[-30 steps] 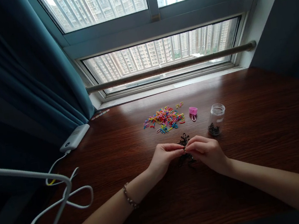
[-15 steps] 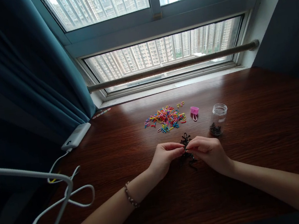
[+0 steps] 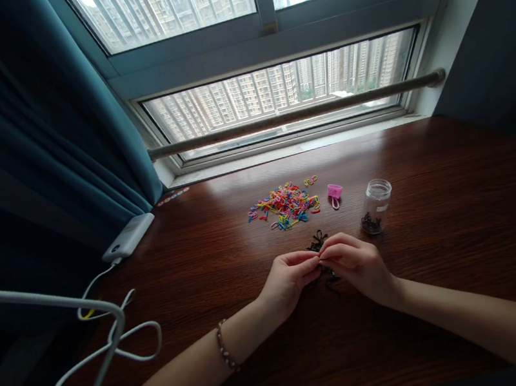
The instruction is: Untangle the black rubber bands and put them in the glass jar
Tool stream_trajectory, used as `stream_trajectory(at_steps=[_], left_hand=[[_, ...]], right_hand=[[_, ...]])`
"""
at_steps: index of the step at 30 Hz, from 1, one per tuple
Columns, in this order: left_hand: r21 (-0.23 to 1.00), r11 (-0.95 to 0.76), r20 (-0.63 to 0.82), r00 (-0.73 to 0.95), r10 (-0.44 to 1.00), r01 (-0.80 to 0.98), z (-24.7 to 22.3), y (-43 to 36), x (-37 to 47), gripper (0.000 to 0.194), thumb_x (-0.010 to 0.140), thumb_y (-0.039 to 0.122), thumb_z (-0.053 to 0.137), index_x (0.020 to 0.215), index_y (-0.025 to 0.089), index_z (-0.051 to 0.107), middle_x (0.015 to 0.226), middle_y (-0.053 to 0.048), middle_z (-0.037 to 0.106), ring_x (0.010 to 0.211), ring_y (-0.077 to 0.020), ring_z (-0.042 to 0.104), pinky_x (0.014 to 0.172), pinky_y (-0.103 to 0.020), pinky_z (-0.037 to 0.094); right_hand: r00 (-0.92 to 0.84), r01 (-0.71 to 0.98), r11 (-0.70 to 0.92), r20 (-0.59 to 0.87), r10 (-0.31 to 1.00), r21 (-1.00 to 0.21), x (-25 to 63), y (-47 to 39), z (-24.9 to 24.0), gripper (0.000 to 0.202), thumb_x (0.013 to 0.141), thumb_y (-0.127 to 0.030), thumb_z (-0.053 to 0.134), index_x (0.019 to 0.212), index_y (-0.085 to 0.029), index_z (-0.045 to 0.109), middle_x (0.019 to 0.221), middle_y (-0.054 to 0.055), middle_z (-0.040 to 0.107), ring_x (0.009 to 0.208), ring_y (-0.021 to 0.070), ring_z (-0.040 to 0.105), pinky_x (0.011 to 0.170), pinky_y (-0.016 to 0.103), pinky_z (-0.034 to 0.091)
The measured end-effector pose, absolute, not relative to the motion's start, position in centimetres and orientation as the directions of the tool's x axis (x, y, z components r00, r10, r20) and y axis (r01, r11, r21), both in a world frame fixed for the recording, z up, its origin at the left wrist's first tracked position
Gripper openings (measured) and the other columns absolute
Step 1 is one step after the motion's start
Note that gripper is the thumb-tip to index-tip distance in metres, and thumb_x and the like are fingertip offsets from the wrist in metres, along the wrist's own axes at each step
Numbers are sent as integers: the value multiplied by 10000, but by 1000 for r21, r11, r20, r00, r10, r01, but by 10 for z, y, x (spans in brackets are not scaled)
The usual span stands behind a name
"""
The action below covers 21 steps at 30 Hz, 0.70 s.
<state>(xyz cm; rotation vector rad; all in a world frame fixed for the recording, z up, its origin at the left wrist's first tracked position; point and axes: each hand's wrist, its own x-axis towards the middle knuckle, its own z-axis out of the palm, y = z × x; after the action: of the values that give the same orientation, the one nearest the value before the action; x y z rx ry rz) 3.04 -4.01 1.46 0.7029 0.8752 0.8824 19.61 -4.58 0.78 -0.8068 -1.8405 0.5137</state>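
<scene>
My left hand (image 3: 289, 279) and my right hand (image 3: 360, 266) meet fingertip to fingertip in the middle of the table. Both are closed in a pinch on a small black hair elastic, mostly hidden by the fingers. Just behind and beneath them lies a heap of black hair elastics (image 3: 317, 239), partly covered by my hands. Beyond it spreads a pile of colourful hair elastics (image 3: 289, 203). A clear jar (image 3: 377, 200) stands open to the right, with some black elastics (image 3: 371, 222) at its bottom.
A pink lid-like piece with a loop (image 3: 335, 192) lies between the colourful pile and the jar. At the left, a white power strip or adapter (image 3: 128, 237) trails a looped white cable (image 3: 114, 336) near the blue curtain (image 3: 124, 149). A window with a rail (image 3: 295, 119) borders the wooden table (image 3: 463, 219).
My fingertips have drawn together, closing the small gap between them, and the left hand has shifted slightly toward me. The view has moved a little; the piles and jar stay put.
</scene>
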Motion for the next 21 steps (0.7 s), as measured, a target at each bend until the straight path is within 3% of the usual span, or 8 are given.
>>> stream_trajectory(at_steps=[10, 21], left_hand=[[784, 480, -301, 435, 849, -394, 16, -40, 30, 228, 659, 209, 711, 854, 95, 680, 844, -80, 673, 762, -121, 614, 773, -254, 470], [843, 442, -332, 351, 876, -306, 14, -38, 29, 194, 547, 165, 772, 690, 100, 657, 677, -28, 653, 642, -93, 592, 678, -215, 442]], right_hand=[[-171, 340, 680, 669, 723, -649, 195, -47, 11, 71, 789, -150, 556, 788, -195, 610, 793, 40, 581, 737, 147, 571, 664, 254, 491], [-313, 282, 721, 649, 693, -633, 198, -47, 4, 80, 808, -171, 550, 865, -189, 603, 837, 50, 555, 747, 138, 553, 649, 240, 475]])
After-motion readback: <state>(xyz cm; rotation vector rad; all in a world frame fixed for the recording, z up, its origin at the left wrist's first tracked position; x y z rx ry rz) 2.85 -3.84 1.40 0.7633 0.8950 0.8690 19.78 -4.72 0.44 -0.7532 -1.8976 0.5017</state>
